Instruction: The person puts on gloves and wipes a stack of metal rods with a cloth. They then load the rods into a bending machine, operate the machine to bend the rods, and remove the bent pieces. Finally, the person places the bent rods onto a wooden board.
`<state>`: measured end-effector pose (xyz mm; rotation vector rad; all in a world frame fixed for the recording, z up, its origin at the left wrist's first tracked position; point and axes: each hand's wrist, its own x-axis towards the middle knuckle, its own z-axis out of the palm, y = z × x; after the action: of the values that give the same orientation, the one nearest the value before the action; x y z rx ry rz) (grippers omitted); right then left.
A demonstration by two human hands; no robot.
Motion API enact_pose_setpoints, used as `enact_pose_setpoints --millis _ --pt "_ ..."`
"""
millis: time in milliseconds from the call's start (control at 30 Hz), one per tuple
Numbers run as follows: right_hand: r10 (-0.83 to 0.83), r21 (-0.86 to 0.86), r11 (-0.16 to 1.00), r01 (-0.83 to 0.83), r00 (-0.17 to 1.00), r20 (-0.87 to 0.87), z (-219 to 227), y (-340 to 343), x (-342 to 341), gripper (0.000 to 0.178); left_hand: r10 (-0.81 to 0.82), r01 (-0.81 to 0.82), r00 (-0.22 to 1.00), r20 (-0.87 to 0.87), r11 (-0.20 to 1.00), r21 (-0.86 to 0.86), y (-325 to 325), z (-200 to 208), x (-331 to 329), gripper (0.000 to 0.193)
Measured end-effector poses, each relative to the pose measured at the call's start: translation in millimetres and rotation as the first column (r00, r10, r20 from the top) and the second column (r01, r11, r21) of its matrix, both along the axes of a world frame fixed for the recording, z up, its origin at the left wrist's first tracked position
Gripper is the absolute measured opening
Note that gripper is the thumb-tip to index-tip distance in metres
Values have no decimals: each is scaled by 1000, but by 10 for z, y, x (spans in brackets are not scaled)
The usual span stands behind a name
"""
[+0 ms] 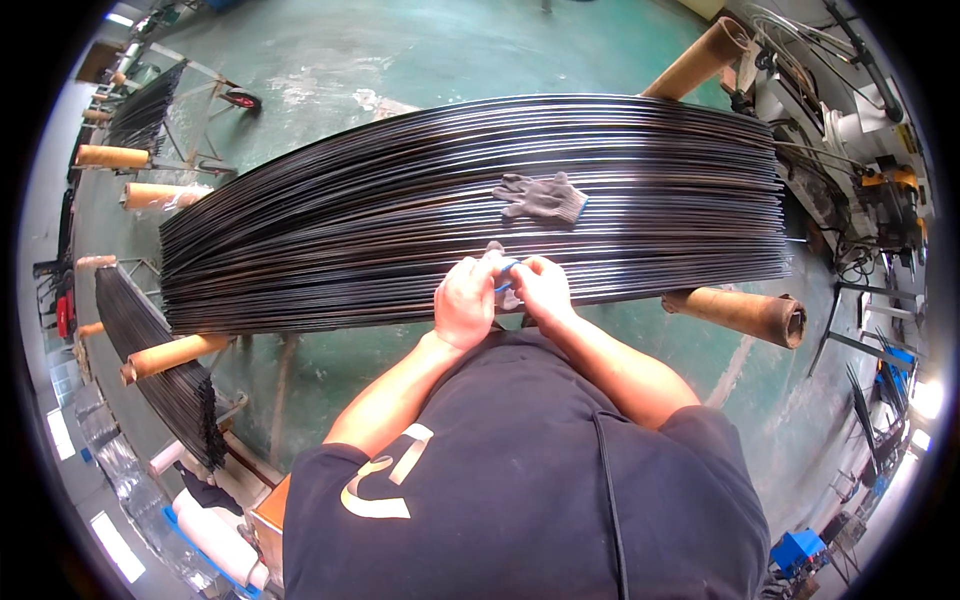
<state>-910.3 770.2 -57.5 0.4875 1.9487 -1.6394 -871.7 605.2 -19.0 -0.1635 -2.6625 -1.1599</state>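
Observation:
Both hands meet close in front of my body, over the near edge of a wide layer of long black rods [400, 230]. My left hand [466, 303] is closed with its fingers bent around a grey work glove [495, 247], of which a grey tip and a blue cuff show. My right hand [543, 290] pinches the blue cuff from the other side. Most of this glove is hidden by my fingers. A second grey glove [540, 197] with a blue cuff edge lies flat on the rods, just beyond my hands, and neither hand touches it.
Cardboard tubes jut out around the rods, one at near right [740, 315], one at far right [700, 60], one at near left [175, 357]. More rod bundles [160, 370] rest on stands to the left. Machinery [890, 215] with cables stands at right.

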Motion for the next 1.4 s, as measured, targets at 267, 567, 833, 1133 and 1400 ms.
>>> enact_pose_setpoints --millis 267,567,833,1133,1400 --pt "-113 -341 936 92 993 -42 137 -197 -64 15 168 -2 923 346 901 -433 -74 -228 179 16" --pt "525 233 831 -506 573 -629 354 -221 27 25 -9 -454 479 878 853 257 -425 103 -233 22" --pt "577 361 814 -455 573 -582 371 -338 49 24 -277 -653 724 632 22 757 -383 196 -264 24" --pt "574 378 818 -434 582 -576 429 -397 -76 27 -175 -549 817 550 56 834 -218 -32 -238 32" --pt "549 421 820 -388 324 -770 948 -530 -458 12 134 -203 904 407 970 132 -2 -135 -73 28"
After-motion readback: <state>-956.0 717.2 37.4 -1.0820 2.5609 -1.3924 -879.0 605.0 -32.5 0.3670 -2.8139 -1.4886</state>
